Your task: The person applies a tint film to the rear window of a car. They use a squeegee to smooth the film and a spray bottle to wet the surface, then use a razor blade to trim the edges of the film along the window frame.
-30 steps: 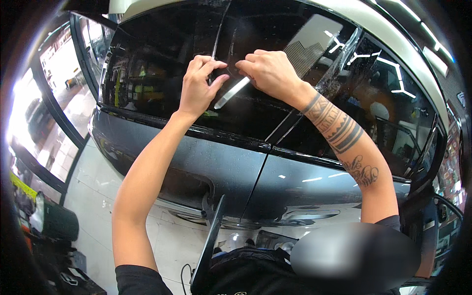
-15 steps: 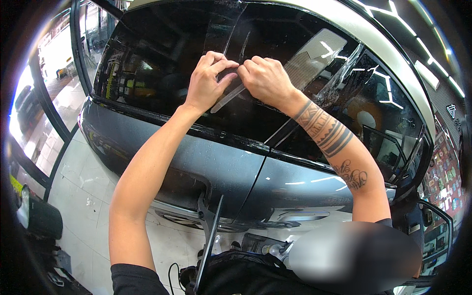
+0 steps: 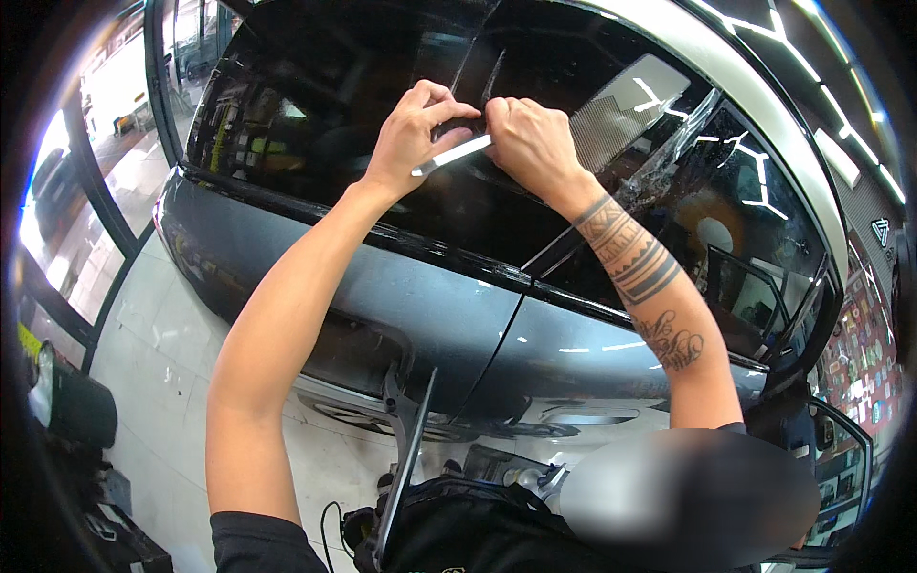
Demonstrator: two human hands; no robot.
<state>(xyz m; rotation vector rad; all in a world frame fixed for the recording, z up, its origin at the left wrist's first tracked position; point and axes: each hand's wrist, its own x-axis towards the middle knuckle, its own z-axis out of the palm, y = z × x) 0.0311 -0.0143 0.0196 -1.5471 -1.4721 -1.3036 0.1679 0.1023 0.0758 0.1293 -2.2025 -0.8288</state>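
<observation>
My right hand [image 3: 531, 143] is closed in a fist around a thin, flat, silvery strip-shaped tool [image 3: 451, 157]. The tool slants out down and left, its far end beside my left wrist. My left hand [image 3: 409, 138] has bent fingers, their tips close against my right fist. Whatever those fingertips pinch is too small and dark to make out. Both hands are over the dark rear window [image 3: 315, 134] of a grey car, where a crease or film edge [image 3: 495, 74] runs upward from my right fist.
Wet, wrinkled clear film [image 3: 669, 153] crosses the glass to the right. Below the window is the grey car body [image 3: 420, 286]. A dark upright bar [image 3: 413, 468] stands close to my body. A black bin [image 3: 78, 401] is on the tiled floor [image 3: 172, 382] at left.
Both hands have shifted slightly up, the right one also to the right. The strip-shaped tool has tilted flatter and now shines brightly.
</observation>
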